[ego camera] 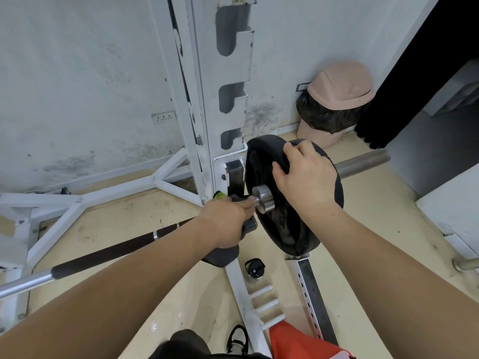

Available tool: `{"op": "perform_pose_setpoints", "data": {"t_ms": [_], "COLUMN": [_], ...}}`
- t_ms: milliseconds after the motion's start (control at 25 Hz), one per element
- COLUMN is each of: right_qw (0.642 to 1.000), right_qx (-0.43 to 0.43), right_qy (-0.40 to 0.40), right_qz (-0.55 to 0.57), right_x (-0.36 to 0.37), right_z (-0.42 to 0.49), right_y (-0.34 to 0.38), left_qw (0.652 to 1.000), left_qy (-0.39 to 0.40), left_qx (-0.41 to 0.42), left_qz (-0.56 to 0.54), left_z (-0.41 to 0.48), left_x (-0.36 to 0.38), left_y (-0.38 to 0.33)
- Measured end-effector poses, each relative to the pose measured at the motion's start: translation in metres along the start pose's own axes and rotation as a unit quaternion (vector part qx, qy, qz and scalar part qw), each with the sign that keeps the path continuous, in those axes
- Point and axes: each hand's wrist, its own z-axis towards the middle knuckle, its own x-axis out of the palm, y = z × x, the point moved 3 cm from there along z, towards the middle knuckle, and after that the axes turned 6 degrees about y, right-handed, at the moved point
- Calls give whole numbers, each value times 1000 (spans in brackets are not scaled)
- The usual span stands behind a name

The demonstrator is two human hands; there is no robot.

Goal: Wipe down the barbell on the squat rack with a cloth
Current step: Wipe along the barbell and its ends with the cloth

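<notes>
1. The barbell [108, 257] lies across the squat rack [207, 99], its shaft running from the lower left up to the rack post, with the bare sleeve end [363, 163] sticking out to the right past a black weight plate [293, 229].
2. The left hand [223, 218] is closed round the bar just inside the steel collar [263, 199], fingers curled tight. Something dark grey bunches under the palm; it is probably the cloth [246, 226], though the hand hides most of it, so I cannot be sure.
3. The right hand [305, 174] drapes over the top rim of the weight plate, fingers hooked over its far edge, palm pressed to the face.
4. A green-tipped piece [219, 195] peeks out behind the left knuckles, too hidden to identify.
5. Risks, as I judge them:
 - The plate may slide or tip on the sleeve if the right hand pulls while the bar sits loosely in its hook, and the person's foot [237, 339] is below.
 - Rubbing hard near the collar could roll the bar and pinch the left fingers against the rack.
 - A black bottle [255, 270] on the floor stands under the plate and would be hit if the plate dropped.
</notes>
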Motion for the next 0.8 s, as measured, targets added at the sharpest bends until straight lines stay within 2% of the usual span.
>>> {"op": "perform_pose_setpoints", "data": {"t_ms": [240,320,400,440,560,720,800], "right_qw": [1000,1000,1000,1000,1000,1000,1000], "right_qx": [2,0,2,2,-3,11,1], "right_qy": [-16,-17,-21,-22,-14,22,19], "right_qz": [17,19,17,14,5,4,8], "right_x": [1,2,3,2,3,-4,-14], "right_z": [-1,-1,0,1,1,3,-3], "right_y": [-1,-1,-1,-1,-1,2,7], "left_qw": [994,988,981,983,989,983,980], "left_qy": [3,-93,-165,-167,-108,-114,-123], "left_qx": [-97,-77,-33,-33,-96,-130,-157], "left_qz": [-45,-96,-96,-62,23,54,28], "left_z": [-76,-78,-62,-51,-31,-29,-33], "left_x": [5,-13,-22,-20,9,22,20], "left_y": [48,46,28,17,-5,3,12]}}
